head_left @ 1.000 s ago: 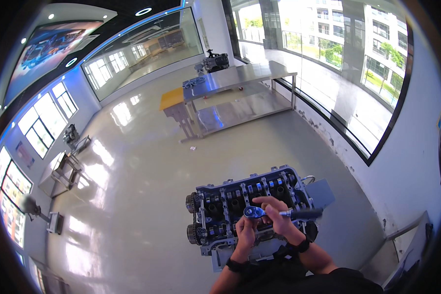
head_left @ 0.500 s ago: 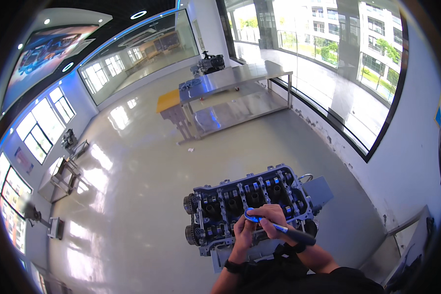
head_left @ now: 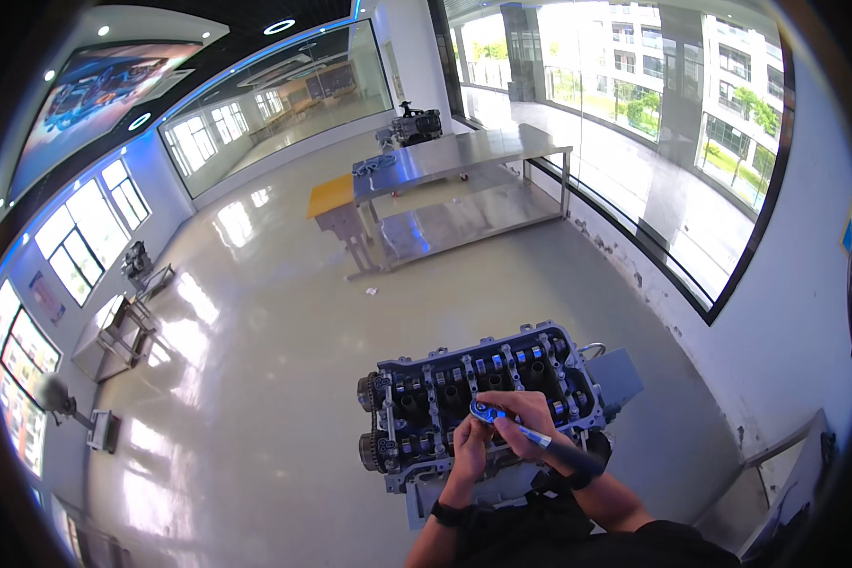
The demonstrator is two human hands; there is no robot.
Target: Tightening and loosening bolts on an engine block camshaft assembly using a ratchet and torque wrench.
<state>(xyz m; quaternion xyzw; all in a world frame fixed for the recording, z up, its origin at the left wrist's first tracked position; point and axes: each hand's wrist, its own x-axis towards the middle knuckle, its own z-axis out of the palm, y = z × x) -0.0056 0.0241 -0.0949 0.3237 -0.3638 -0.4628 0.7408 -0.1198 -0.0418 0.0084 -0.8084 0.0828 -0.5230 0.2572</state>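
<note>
A ratchet wrench (head_left: 538, 437) with a round head, shiny shank and dark grip is held over the near side of an engine cylinder head (head_left: 426, 367). My right hand (head_left: 528, 415) is closed about the shank near the ratchet's head, its fingers reaching along the far side. The dark grip runs back over my right wrist. Pressed together at the ratchet's head, the fingers of my left hand (head_left: 470, 445) hold it from the left and below. What sits under the ratchet's head is hidden by my fingers. Camshafts and two toothed sprockets (head_left: 373, 452) show on the engine.
A grey plate (head_left: 620, 381) juts out right of the engine. Beyond it stands a steel workbench (head_left: 473, 151) with a yellow-topped end (head_left: 329, 197). Another engine (head_left: 415, 125) is behind the bench. Windows line the right wall, and a metal stand (head_left: 790, 454) is at lower right.
My right fingers have shifted off the top of the ratchet's head, so more of it shows. My left hand has hardly moved. The whole view has shifted slightly.
</note>
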